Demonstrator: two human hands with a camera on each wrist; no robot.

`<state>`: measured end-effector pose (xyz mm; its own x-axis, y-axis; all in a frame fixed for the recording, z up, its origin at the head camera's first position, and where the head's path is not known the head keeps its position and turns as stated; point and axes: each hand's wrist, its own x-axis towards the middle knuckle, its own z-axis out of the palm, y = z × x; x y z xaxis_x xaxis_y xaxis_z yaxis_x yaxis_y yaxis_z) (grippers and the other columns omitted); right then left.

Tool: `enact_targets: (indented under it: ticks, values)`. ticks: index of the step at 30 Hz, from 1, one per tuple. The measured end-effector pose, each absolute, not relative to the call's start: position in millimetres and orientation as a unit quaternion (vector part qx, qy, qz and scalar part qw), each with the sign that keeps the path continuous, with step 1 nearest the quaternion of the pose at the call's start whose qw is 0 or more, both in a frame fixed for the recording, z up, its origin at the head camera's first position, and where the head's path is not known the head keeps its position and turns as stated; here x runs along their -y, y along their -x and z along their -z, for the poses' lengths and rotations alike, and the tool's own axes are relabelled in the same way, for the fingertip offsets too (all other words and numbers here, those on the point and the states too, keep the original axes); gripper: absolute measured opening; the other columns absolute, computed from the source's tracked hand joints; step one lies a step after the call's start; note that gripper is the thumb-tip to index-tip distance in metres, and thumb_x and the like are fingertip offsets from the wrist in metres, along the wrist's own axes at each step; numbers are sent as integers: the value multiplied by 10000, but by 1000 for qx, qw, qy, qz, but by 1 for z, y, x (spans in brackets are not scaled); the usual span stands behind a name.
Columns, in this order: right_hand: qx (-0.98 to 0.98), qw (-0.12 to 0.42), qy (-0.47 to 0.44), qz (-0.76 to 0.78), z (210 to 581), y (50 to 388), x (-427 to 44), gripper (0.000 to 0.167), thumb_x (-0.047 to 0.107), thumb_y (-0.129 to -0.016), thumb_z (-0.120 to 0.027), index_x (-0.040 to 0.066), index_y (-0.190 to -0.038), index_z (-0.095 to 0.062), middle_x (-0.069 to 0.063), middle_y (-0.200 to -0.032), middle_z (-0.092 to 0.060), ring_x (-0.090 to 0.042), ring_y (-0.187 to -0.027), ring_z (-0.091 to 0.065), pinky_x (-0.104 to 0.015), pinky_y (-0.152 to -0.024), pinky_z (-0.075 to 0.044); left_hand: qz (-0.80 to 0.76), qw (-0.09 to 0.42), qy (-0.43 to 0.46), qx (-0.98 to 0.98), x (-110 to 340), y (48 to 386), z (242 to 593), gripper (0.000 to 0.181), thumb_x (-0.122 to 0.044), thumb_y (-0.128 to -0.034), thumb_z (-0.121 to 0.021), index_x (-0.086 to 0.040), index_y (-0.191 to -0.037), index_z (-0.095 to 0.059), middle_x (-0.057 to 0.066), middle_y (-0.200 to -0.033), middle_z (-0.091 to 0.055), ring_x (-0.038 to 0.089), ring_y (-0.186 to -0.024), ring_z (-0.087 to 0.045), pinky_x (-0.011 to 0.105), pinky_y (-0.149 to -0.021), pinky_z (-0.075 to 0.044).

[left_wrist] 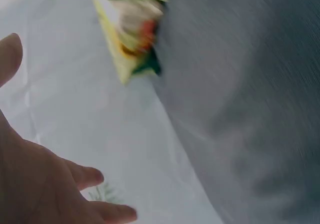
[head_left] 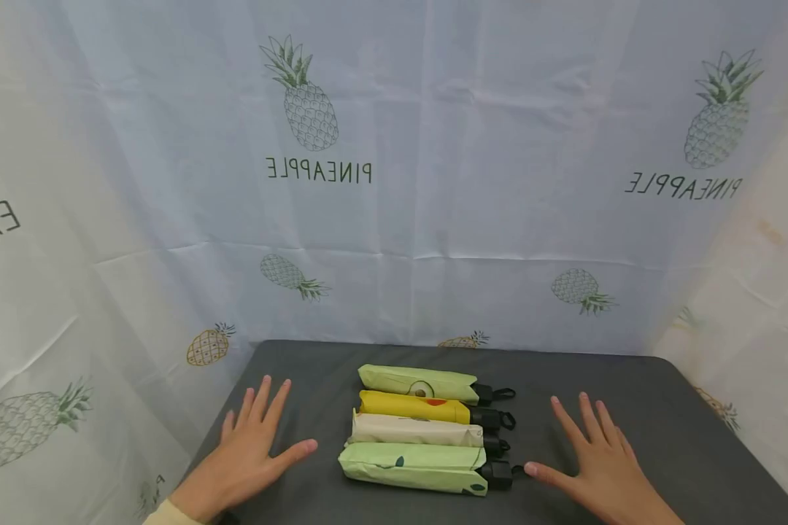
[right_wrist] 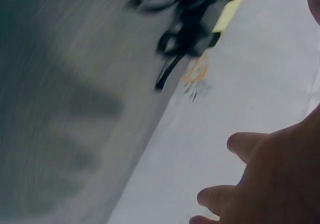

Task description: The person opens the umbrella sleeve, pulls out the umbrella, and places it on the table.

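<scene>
The person's left hand (left_wrist: 45,184) fills the lower left corner, with two fingers (left_wrist: 87,176) pointing right and spread apart. Another fingertip (left_wrist: 9,59) juts in higher up, cut off by the left edge. Well apart from the hand, at the top, lies a blurred group of folded umbrellas (left_wrist: 132,27) in green, cream and yellow, with an orange-red patch and a dark green part at the lower end; the frame crops their upper side. A dark grey desk (left_wrist: 240,84) covers the right, with soft shadows (left_wrist: 260,134) across it. Its edge slants down beside a white cloth (left_wrist: 120,129), where a faint green print (left_wrist: 104,193) shows near the two fingers.
</scene>
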<state>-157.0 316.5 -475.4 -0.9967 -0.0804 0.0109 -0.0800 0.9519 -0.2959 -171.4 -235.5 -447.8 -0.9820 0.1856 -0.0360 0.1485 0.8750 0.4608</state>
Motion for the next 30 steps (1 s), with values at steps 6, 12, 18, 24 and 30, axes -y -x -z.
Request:
enact_targets:
  ticks: [6, 12, 18, 24, 30]
  values:
    - [-957, 104, 52, 266, 466, 166, -290, 1004, 676, -1000, -659, 223, -1758, -181, -338, -1780, 23, -703, -1565, -35, -957, -1002, -284, -274, 56, -119, -953, 219, 174, 449, 1058, -804, -951, -615, -218, -1745, -232, 196, -1775, -276, 508, -1583, -372, 764, -1151, -429]
    - [-944, 85, 73, 311, 469, 163, -272, 836, 626, -987, -715, 247, -1672, -424, -281, -1761, -234, -658, -1542, -281, -826, -993, -464, -299, 59, -217, -928, 202, 181, 454, 807, -666, -942, -749, -166, -1551, -578, 86, -1477, -630, 350, -1316, -663, 549, -999, -609]
    - [-938, 37, 92, 332, 475, 160, -262, 661, 573, -944, -794, 228, -1486, -638, -107, -1467, -619, -359, -1266, -668, -461, -910, -636, -345, 101, -257, -897, 192, 187, 461, 633, -555, -926, -826, -174, -1412, -689, -19, -1305, -700, 209, -1160, -708, 372, -917, -636]
    - [-921, 76, 110, 367, 481, 162, -261, 534, 494, -948, -817, 187, -1372, -709, -56, -1340, -708, -300, -1149, -739, -331, -866, -657, -373, 137, -274, -876, 188, 190, 466, 575, -428, -897, -893, -172, -1379, -714, -48, -1299, -705, 81, -1156, -698, 310, -952, -630]
    - [-906, 132, 146, 375, 487, 166, -266, 433, 392, -963, -826, 150, -1313, -748, -34, -1285, -746, -217, -1101, -731, -345, -837, -640, -358, 143, -272, -882, 183, 194, 473, 604, -334, -845, -950, -164, -1377, -721, -47, -1243, -685, 2, -1027, -620, 267, -850, -584]
